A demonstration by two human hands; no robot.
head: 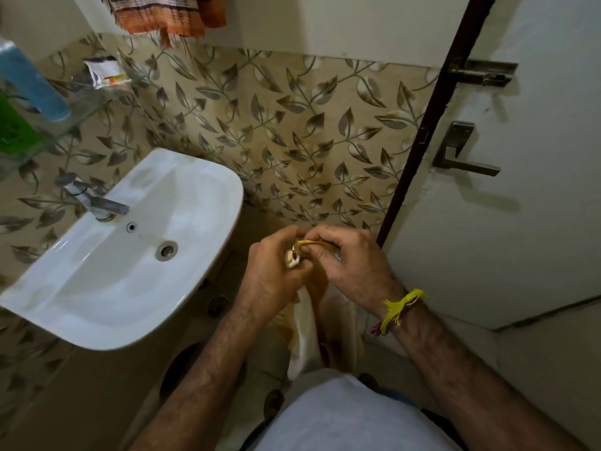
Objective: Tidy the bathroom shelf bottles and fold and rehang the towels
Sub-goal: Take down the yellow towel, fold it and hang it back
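Cream-and-yellow towel (307,323) hangs below both hands, just right of the sink (130,255). Left hand (276,265) and right hand (351,258) each pinch its top edge, close together. Fold looks barely begun; rehanging still to do. Striped towel (162,14) hangs on the wall above, top cut off. Bottles (29,83) on the shelf at far left, blurred and cropped; their order unreadable.

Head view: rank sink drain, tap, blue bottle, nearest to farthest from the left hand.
From the left hand, which grips the yellow-and-white towel:
1. Sink drain, just left of the hand, in the basin.
2. Tap, farther left at the basin's back edge.
3. Blue bottle, on the shelf, upper left.
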